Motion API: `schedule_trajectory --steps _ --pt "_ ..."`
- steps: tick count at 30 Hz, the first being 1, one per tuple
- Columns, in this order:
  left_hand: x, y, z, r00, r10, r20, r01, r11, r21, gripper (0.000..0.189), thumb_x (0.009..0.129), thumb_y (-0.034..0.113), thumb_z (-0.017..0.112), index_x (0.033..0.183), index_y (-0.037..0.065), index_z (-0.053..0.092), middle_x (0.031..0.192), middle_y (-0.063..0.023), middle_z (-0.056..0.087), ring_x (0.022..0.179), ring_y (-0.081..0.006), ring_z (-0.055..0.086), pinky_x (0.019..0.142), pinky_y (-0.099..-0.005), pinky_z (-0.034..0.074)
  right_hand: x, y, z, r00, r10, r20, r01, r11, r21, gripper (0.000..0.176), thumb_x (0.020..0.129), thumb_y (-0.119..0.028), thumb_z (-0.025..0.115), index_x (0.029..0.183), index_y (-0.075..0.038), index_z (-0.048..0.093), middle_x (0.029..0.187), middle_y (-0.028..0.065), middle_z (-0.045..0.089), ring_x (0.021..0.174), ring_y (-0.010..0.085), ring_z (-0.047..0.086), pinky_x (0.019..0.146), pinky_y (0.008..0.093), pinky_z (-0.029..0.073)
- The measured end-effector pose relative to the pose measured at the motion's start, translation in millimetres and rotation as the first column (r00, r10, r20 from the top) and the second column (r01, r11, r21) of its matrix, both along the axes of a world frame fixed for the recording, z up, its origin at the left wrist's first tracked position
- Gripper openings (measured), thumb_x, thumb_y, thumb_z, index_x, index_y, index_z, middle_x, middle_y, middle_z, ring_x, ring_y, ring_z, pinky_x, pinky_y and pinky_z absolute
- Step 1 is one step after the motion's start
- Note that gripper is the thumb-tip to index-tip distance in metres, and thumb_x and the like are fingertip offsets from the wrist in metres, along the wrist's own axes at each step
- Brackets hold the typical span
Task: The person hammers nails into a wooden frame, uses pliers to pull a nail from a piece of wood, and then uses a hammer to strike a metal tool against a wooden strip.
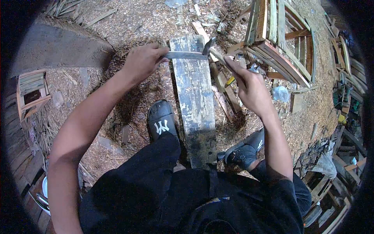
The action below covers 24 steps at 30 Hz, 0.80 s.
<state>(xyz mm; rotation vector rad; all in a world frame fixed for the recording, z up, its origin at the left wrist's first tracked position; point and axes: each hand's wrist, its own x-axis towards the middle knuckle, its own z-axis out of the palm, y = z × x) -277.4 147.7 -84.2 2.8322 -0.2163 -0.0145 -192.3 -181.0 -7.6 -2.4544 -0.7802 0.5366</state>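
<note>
My left hand (pixel 145 61) is closed on one end of a flat grey strip (pixel 187 55), which lies crosswise over the far part of a worn plank (pixel 194 89). In my right hand (pixel 251 86) is a hammer (pixel 209 47), gripped by its wooden handle with the forefinger stretched along it. The dark hammer head is right at the strip's right end, just past the plank's edge. Flaking pale and dark patches cover the plank, which runs between my feet toward my lap.
A slatted wooden frame (pixel 272 43) stands at the upper right. Beside the plank lie wood offcuts (pixel 223 103) and a yellow-handled tool (pixel 230 81). A clear plastic bag (pixel 280 93) rests farther right. A thick timber beam (pixel 62 48) is at the upper left; wood shavings cover the ground.
</note>
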Motion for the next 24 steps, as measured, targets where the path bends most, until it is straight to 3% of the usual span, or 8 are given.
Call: schedule_trajectory --steps 4,8,11,13,17,20,22,24 --pt "-2.2 -1.9 2.2 0.999 -0.024 0.034 0.022 0.998 0.059 0.023 0.097 0.031 0.066 0.114 0.016 0.069 0.089 -0.01 0.066 0.081 -0.0343 0.07 0.07 -0.0494 0.055 -6.1 -1.9 2.7 0.999 0.033 0.015 -0.032 0.996 -0.086 0.071 0.081 0.006 0.056 0.147 -0.022 0.057 0.095 0.0281 0.07 0.089 0.0462 0.068 0.084 0.0555 0.054" --pt "-3.9 -3.1 2.9 0.997 -0.033 0.074 0.029 0.998 0.061 0.023 0.097 0.028 0.064 0.116 0.016 0.07 0.09 -0.0091 0.066 0.08 -0.0333 0.07 0.069 -0.0491 0.055 -9.0 -3.8 4.7 0.998 0.067 0.014 -0.064 0.987 -0.15 0.071 0.086 0.011 0.053 0.15 -0.019 0.054 0.108 0.0314 0.067 0.095 0.0464 0.068 0.082 0.0518 0.051" --pt "-2.7 -0.9 -3.7 0.995 -0.044 0.092 0.039 0.998 0.048 0.023 0.098 0.027 0.063 0.117 0.015 0.07 0.09 -0.009 0.066 0.081 -0.033 0.07 0.07 -0.0489 0.055 -12.1 -5.5 -1.5 0.991 0.024 0.133 -0.024 1.0 -0.005 0.076 0.081 0.006 0.056 0.149 -0.027 0.054 0.092 0.029 0.069 0.089 0.0452 0.068 0.085 0.0554 0.054" --pt "-2.3 -1.1 -0.3 0.992 -0.052 0.113 0.048 0.998 0.031 0.024 0.098 0.026 0.062 0.117 0.015 0.07 0.091 -0.0091 0.066 0.081 -0.033 0.07 0.071 -0.0488 0.055 -12.1 -3.5 5.8 0.998 0.058 0.009 -0.055 0.983 -0.176 0.079 0.08 0.006 0.057 0.151 -0.028 0.053 0.09 0.0285 0.068 0.088 0.0449 0.068 0.085 0.0553 0.054" --pt "-2.5 -4.5 6.0 0.998 -0.03 0.051 0.026 0.997 0.075 0.024 0.099 0.027 0.062 0.117 0.014 0.069 0.091 -0.0091 0.066 0.083 -0.0329 0.07 0.072 -0.0485 0.054 -12.3 -2.9 7.3 0.996 0.062 0.068 -0.052 0.989 -0.136 0.078 0.08 0.007 0.056 0.15 -0.027 0.054 0.091 0.0284 0.069 0.089 0.0447 0.069 0.085 0.0552 0.054" --pt "-4.2 -3.8 4.4 0.999 -0.028 0.043 0.025 0.998 0.063 0.024 0.099 0.028 0.062 0.117 0.015 0.069 0.091 -0.0091 0.066 0.083 -0.033 0.07 0.071 -0.0487 0.054 -13.3 1.6 11.0 0.994 -0.015 0.109 0.022 0.998 -0.059 0.067 0.088 0.01 0.056 0.146 -0.022 0.058 0.107 0.0297 0.07 0.092 0.046 0.07 0.084 0.0526 0.054" --pt "-3.8 -3.4 2.6 0.999 -0.026 0.042 0.023 0.998 0.059 0.023 0.099 0.029 0.062 0.117 0.015 0.069 0.091 -0.0091 0.066 0.083 -0.0331 0.07 0.071 -0.0488 0.055 -8.8 0.3 12.4 0.995 0.1 0.004 -0.095 0.958 -0.27 0.066 0.088 0.01 0.056 0.145 -0.023 0.059 0.104 0.0276 0.072 0.088 0.0434 0.072 0.083 0.052 0.055" --pt "-3.0 -3.7 2.4 0.999 -0.021 0.043 0.019 0.998 0.059 0.023 0.099 0.03 0.063 0.116 0.016 0.068 0.091 -0.0092 0.066 0.084 -0.0333 0.07 0.072 -0.0492 0.055 -13.4 0.3 13.0 0.997 0.078 0.005 -0.075 0.971 -0.228 0.064 0.089 0.009 0.056 0.145 -0.022 0.06 0.104 0.0269 0.072 0.088 0.0422 0.073 0.083 0.0513 0.055"
